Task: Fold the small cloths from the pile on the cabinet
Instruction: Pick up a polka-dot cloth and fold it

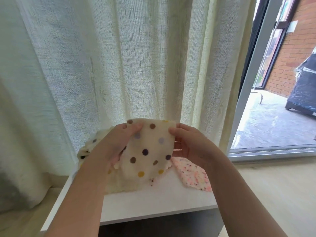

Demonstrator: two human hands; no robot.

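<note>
A cream cloth with coloured polka dots [148,151] hangs in the air above the white cabinet top [153,202]. My left hand [118,142] pinches its upper left corner and my right hand [188,144] pinches its upper right corner. Behind my left hand lies a pile of similar dotted cloths [89,147], partly hidden. A pink speckled cloth [193,175] lies flat on the cabinet under my right wrist. The held cloth's lower edge rests near the cabinet top.
A pale sheer curtain [119,65] hangs right behind the cabinet. An open sliding door [253,82] is at the right, with a balcony floor and a dark wrapped object [304,86] outside. Light wooden floor [273,194] lies to the right of the cabinet.
</note>
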